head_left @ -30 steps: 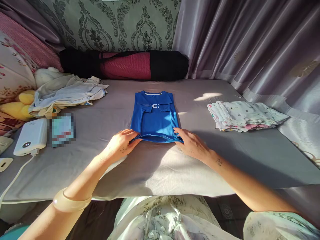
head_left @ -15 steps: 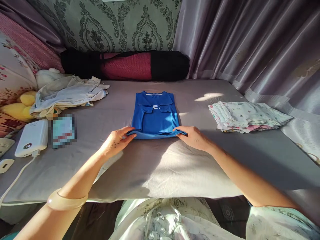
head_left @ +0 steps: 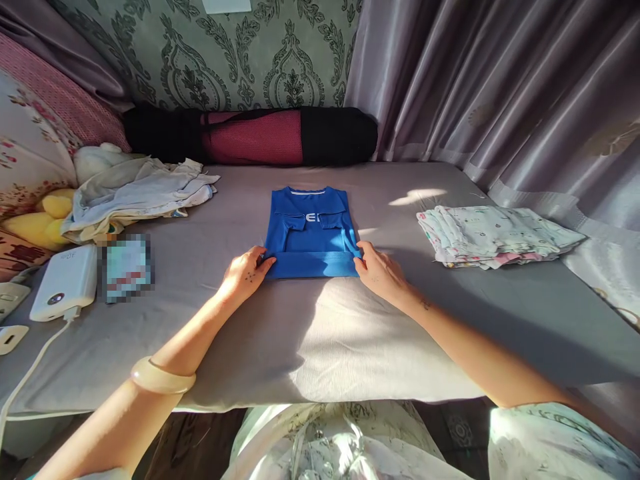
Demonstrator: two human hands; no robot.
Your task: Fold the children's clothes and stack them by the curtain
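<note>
A blue shirt (head_left: 310, 233) lies flat on the grey sheet (head_left: 370, 333), its collar away from me and its sleeves folded inward over white lettering. Its near edge is turned up into a flat band across the front. My left hand (head_left: 246, 272) pinches the left end of that band between thumb and fingers. At the right end, my right hand (head_left: 381, 270) grips the band in the same way.
A stack of folded printed cloths (head_left: 500, 235) lies to the right. On the left are crumpled pale clothes (head_left: 145, 190), a yellow plush (head_left: 43, 220), a white power bank (head_left: 65, 280) with a cable, and a blurred packet (head_left: 127, 268). A black and red roll (head_left: 255, 137) lies along the wall.
Both hands have moved slightly away from me, folding the shirt's near edge over. The loose, rolled hem now lies as a flat, even band.
</note>
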